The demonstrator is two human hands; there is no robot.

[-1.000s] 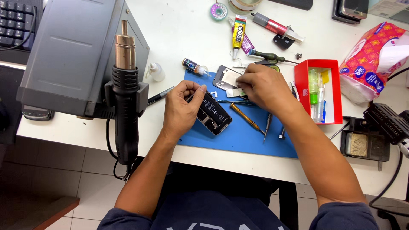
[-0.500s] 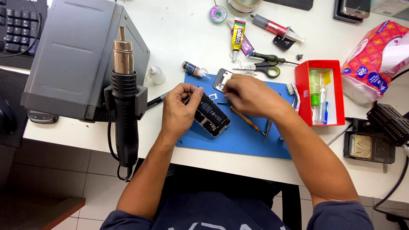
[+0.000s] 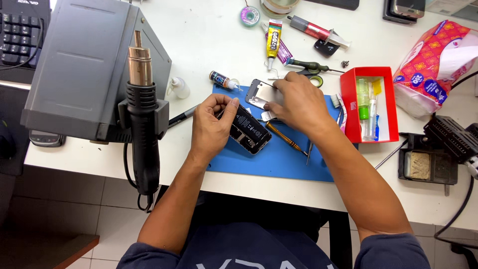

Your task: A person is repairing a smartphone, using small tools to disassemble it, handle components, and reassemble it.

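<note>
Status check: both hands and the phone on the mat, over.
Left hand gripping opened phone on blue mat. Right hand pressing on metal back cover. Screwdriver loose beside phone.

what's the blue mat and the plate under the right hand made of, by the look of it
The blue mat looks like matte silicone or rubber: flat, even colour, no glare. The plate under the right hand seems bare metal, grey and reflective, though coated plastic can't be ruled out.

Keyboard (image 3: 17, 37) cut off at the desk's far left corner; blue mat (image 3: 279, 159) partly covered by both hands; opened phone's (image 3: 249, 130) near end hidden under left fingers (image 3: 226, 107).
</note>
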